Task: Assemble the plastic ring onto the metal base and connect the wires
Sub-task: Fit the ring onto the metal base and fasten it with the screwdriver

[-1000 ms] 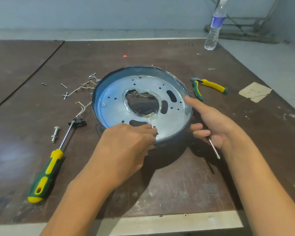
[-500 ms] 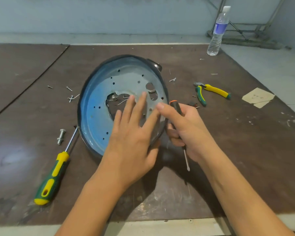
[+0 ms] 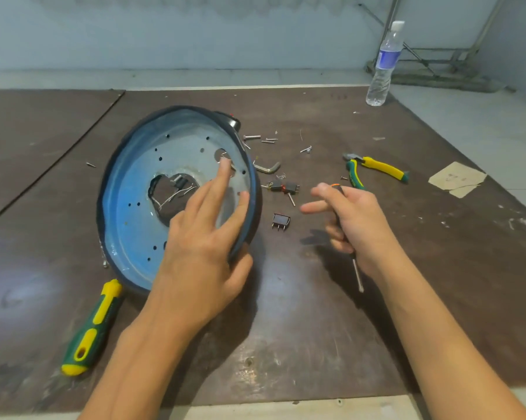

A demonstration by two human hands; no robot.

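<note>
While tilted, metal base in left hand grip

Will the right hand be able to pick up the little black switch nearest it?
Probably yes: the black switch lies on the table beside the right hand, nothing between, though that hand grips a small screwdriver.

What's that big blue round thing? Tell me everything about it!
It is a round metal base, shaped like a shallow dish, shiny blue-grey inside with a dark rim. Small holes dot it, and a ragged hole in the middle shows thin wires. It stands tilted, its lower edge on the brown table. The left hand holds its right rim, fingers flat inside, thumb outside.
</note>
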